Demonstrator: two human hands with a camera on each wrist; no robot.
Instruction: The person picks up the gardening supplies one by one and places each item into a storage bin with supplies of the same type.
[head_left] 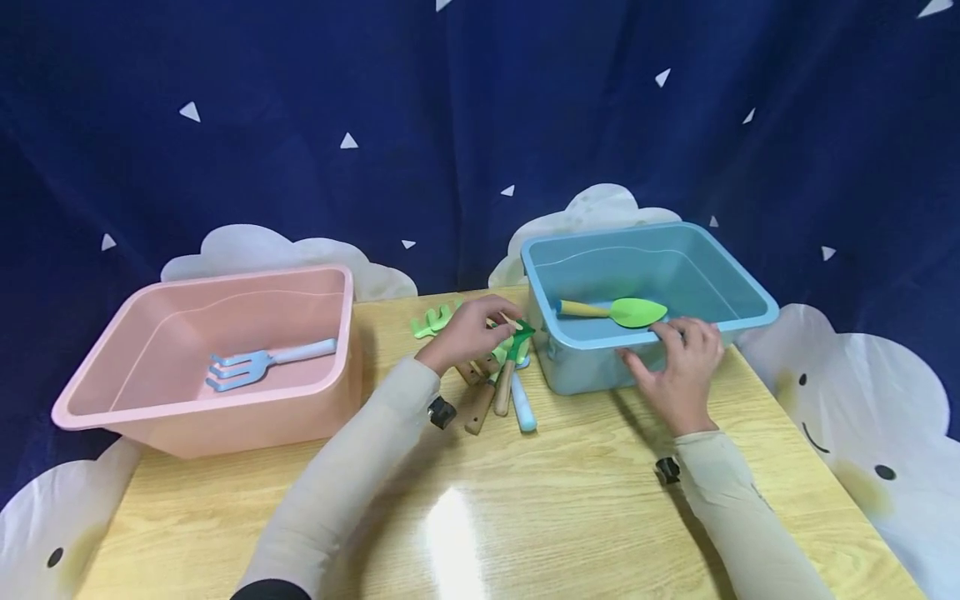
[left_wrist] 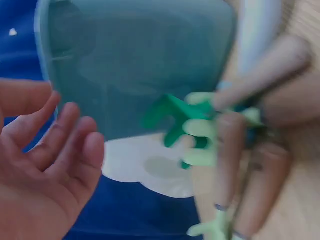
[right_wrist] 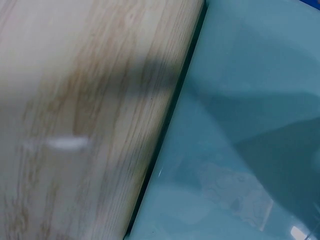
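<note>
My left hand (head_left: 472, 329) hovers over a pile of small garden tools, fingers loosely bent and nothing between them in the left wrist view. The pile has a dark green rake (left_wrist: 172, 112) with a wooden handle, a light green rake (head_left: 430, 322), other wooden handles and a light blue handle (head_left: 522, 404). At the blue bin (head_left: 592, 358), my right hand (head_left: 684, 367) grips the front rim, fingers over the edge and thumb outside. Inside that bin lies a light green trowel (head_left: 637, 312) with a yellow handle.
A pink bin (head_left: 240, 425) stands on the left of the wooden table (head_left: 570, 500), with a light blue hand fork (head_left: 251, 367) inside. Behind the table hangs a dark blue curtain (head_left: 420, 125) with white clouds and triangles. The blue bin stands near the table's right edge.
</note>
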